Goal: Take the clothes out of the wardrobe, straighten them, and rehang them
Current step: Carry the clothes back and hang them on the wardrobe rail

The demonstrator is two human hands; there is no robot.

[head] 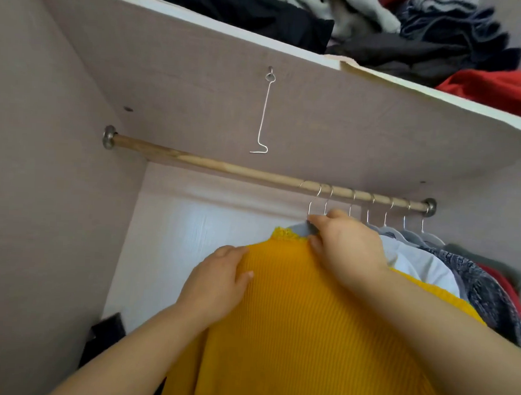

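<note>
You face the inside of a wardrobe (pixel 41 201) built of pale grey-brown wood-grain board. A round wooden rail (pixel 224 168) runs across it, and a metal socket (pixel 109 137) fixes each end of the rail to a side wall. Above the rail you see the underside of a shelf board (pixel 184 72), its front edge white and chipped. A bent wire hook (pixel 265 113) hangs from an eyelet in that board, above the rail's bare stretch. Below and behind the rail, the back panel (pixel 205 239) is white and catches soft light. Well below the rail's left end stands a dark object (pixel 107 334), too cut off to identify.
</note>
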